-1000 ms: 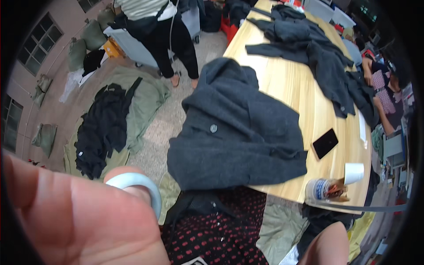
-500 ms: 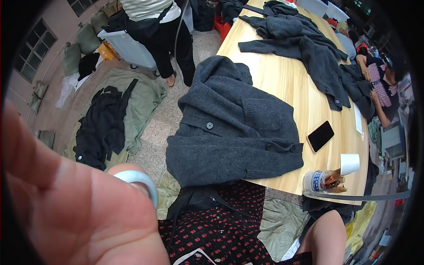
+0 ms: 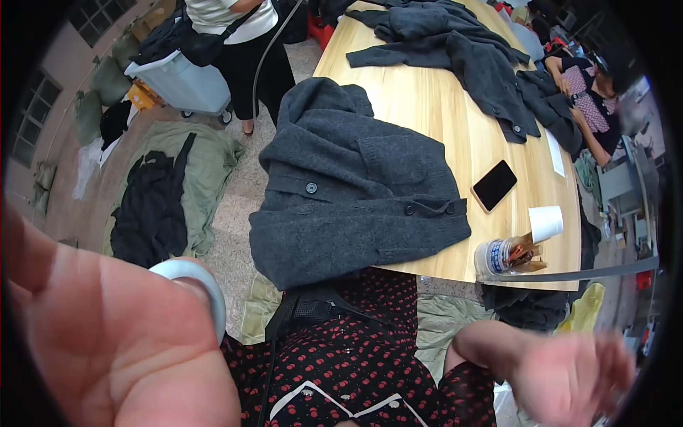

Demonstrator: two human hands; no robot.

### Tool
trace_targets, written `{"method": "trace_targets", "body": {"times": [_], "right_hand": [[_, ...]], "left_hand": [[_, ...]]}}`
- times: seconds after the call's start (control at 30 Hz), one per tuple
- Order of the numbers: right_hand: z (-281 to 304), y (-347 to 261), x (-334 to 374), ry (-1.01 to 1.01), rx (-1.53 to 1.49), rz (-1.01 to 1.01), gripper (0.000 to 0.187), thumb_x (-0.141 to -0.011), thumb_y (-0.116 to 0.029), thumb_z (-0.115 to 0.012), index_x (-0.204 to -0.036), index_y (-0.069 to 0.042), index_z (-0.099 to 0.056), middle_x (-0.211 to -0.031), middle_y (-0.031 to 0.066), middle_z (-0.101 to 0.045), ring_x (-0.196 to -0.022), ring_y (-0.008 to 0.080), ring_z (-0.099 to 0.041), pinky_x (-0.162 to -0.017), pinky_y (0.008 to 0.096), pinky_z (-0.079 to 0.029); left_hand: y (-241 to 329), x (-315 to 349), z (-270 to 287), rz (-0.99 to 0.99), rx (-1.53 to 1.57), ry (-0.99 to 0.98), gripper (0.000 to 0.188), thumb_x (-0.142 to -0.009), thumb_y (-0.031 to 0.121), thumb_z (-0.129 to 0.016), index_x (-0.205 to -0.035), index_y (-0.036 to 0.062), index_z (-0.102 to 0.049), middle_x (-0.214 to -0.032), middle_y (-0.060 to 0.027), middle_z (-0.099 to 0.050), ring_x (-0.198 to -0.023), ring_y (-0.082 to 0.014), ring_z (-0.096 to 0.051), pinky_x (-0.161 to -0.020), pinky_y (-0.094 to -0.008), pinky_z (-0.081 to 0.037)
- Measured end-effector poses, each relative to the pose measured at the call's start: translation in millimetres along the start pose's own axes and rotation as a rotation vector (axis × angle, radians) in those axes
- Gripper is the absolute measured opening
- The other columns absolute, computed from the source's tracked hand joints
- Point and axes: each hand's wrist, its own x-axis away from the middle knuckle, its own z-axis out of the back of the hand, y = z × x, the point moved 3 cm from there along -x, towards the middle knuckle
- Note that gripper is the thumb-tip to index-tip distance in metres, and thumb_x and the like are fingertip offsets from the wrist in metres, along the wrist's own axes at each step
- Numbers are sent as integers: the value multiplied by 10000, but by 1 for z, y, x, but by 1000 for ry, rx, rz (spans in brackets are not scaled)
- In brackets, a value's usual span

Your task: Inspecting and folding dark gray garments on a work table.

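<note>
My left hand (image 3: pixel 135 341) is raised very close to the camera, its bare palm turned toward it. The part of a digit that shows stretches upward; the other fingers fall outside the picture. A pale bangle (image 3: pixel 196 277) circles the wrist. At lower right my right hand (image 3: pixel 576 377) is lifted in the air, blurred, fingers loosely extended with nothing seen in them. In front of me a dark grey knit cardigan (image 3: pixel 356 185) lies folded over the near left edge of the table, buttons and ribbed edge showing. Neither hand touches it.
On the wooden table (image 3: pixel 420 99) lie a phone (image 3: pixel 494 186), a white cup (image 3: pixel 546 223) and a jar of tools (image 3: pixel 498 256). More dark knitwear (image 3: pixel 455 50) is spread behind. One person sits at right; another stands by a white wheeled bin (image 3: pixel 178 82). Black clothing (image 3: pixel 153 206) lies on a floor cloth.
My right hand has risen into view at lower right. The left palm has shifted slightly left and down. The view has tilted, so the table and cardigan appear farther left and higher.
</note>
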Motion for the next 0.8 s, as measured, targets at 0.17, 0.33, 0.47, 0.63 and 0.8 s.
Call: {"method": "trace_targets", "body": {"times": [0.17,0.33,0.47,0.63,0.8], "right_hand": [[13,121,142,-650,616,-1202,220,-866,-44,-516,-1067,-3,-595,-1060,101,-610,-940,202,-589,-828,306,-466],[60,150,259,-1314,817,-909,234,-821,-166,-630,-996,-13,-610,-992,164,-607,-990,323,-561,-899,412,-428],[56,154,277,-1419,933,-894,192,-778,-168,-670,-892,-19,-628,-895,152,-603,-904,324,-561,-856,413,-424],[56,134,263,-1361,818,-867,161,-758,-130,-683,-880,-33,-643,-872,124,-582,-889,296,-558,-841,391,-425],[61,107,271,-1269,679,-839,160,-762,-67,-659,-905,-24,-601,-894,124,-566,-904,296,-557,-828,393,-446]], "left_hand": [[-9,1,-7,-5,-15,-20,493,-929,273,-433,-1185,-147,-466,-1255,-314,-479,-1122,-396,-516,-925,-449,-453],[-57,75,-38,425,-342,-591,234,-761,-8,-647,-993,-17,-620,-1054,-175,-592,-952,-296,-592,-828,-349,-467],[-118,210,-25,1084,-253,-827,130,-834,78,-602,-931,-1,-634,-880,-147,-618,-853,-287,-619,-734,-348,-491],[-138,284,-12,977,-352,-1121,192,-817,152,-631,-951,14,-644,-853,-140,-595,-854,-312,-597,-789,-390,-475],[-146,293,-22,984,-335,-1287,325,-754,228,-715,-1026,65,-650,-980,-145,-547,-982,-316,-556,-870,-390,-449]]}}
